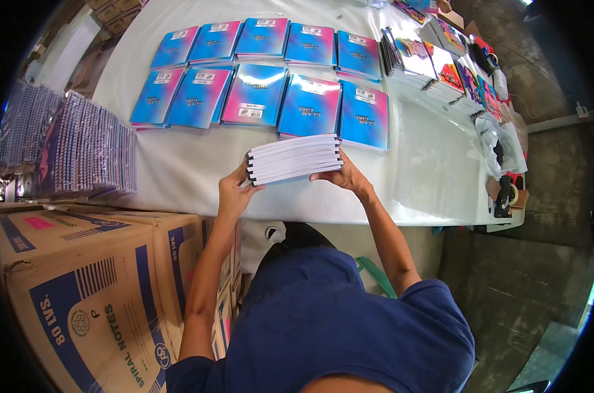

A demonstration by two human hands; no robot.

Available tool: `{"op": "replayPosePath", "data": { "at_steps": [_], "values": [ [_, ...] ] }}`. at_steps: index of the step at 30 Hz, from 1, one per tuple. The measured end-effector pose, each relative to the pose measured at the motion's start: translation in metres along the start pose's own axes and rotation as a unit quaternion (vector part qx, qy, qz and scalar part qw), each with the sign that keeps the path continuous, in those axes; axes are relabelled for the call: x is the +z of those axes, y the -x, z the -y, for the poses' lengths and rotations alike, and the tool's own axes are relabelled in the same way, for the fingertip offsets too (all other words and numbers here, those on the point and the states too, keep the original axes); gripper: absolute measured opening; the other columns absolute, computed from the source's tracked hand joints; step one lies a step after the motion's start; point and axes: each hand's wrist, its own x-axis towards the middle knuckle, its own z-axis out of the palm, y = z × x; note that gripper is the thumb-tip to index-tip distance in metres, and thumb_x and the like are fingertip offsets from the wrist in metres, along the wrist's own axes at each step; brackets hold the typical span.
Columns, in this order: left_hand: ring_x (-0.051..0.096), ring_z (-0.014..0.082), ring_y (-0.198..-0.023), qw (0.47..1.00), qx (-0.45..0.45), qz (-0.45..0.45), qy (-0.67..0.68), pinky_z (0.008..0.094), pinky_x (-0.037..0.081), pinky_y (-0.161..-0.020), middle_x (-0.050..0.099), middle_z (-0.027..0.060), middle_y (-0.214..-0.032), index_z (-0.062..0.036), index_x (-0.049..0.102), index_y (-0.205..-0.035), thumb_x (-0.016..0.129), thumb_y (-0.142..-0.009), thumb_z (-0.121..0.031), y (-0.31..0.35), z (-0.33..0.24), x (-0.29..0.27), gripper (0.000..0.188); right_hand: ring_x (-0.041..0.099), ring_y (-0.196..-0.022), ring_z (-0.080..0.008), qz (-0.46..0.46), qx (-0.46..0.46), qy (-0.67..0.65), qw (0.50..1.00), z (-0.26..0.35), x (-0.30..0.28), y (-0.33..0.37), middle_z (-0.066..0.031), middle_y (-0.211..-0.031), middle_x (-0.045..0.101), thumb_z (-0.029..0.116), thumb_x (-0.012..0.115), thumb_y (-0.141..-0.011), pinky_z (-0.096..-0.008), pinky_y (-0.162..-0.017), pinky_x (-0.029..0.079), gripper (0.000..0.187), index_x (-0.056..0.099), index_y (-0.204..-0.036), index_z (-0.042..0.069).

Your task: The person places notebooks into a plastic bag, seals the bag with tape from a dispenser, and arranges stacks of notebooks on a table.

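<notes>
Though half-hidden, hands [237,188] [346,174] seemingly snug around notebook stack [295,160] over white table [179,180], beside cartons [123,272].

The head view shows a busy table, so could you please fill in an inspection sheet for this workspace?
Surface: white table, partly covered.
Things: stack of notebooks in hand; beyond it, two rows of blue-and-pink notebooks.
Clutter: crumpled plastic at the table's right edge.
Hands: left hand and right hand grip opposite ends of the stack.
Cables: thin pale cord at far right.
Surroundings: cardboard boxes and wrapped notebooks at left.
</notes>
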Motion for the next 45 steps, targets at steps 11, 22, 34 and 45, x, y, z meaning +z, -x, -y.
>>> {"op": "replayPosePath", "data": {
  "at_steps": [11,22,34,45],
  "values": [
    [0.058,0.0145,-0.104,0.998,-0.013,0.035,0.043,0.0282,0.051,-0.087,0.062,0.0104,-0.118,0.0038,0.049,-0.132,0.069,-0.069,0.015,0.000,0.000,0.012,0.067,0.045,-0.121,-0.0262,0.011,-0.009,0.065,0.998,-0.033,0.001,0.031,-0.0130,-0.133,0.046,0.015,0.088,-0.064,-0.0387,-0.105,0.036,0.115,0.010,-0.149,0.007],
    [0.057,0.0174,-0.105,0.967,-0.050,0.210,0.135,0.0310,0.045,-0.093,0.062,0.0104,-0.118,0.0044,0.046,-0.135,0.070,-0.078,-0.002,-0.058,-0.108,0.202,0.062,0.053,-0.114,-0.0268,-0.172,0.163,-0.203,0.950,-0.012,-0.169,0.159,-0.0186,-0.121,0.058,0.033,0.084,-0.069,-0.0410,-0.102,0.039,0.084,0.045,-0.132,-0.007],
    [0.056,0.0161,-0.102,0.885,-0.272,0.334,0.178,0.0335,0.040,-0.088,0.062,0.0020,-0.111,-0.0079,0.054,-0.127,0.072,-0.083,-0.035,-0.193,-0.119,0.516,0.055,0.061,-0.064,-0.0112,-0.258,0.410,-0.173,0.858,-0.130,-0.426,0.262,-0.0054,-0.076,0.067,0.046,0.079,-0.072,-0.0242,-0.063,0.047,0.049,0.069,-0.089,0.001],
    [0.063,0.0171,-0.094,0.952,-0.173,0.244,-0.065,0.0349,0.051,-0.082,0.066,0.0067,-0.108,-0.0019,0.060,-0.121,0.066,-0.088,-0.023,-0.191,-0.101,0.546,0.039,0.066,-0.071,-0.0266,-0.238,0.446,-0.144,0.851,-0.165,-0.436,0.259,-0.0174,-0.083,0.067,0.049,0.084,-0.059,-0.0373,-0.068,0.052,0.067,0.065,-0.091,-0.006]
  ]
}}
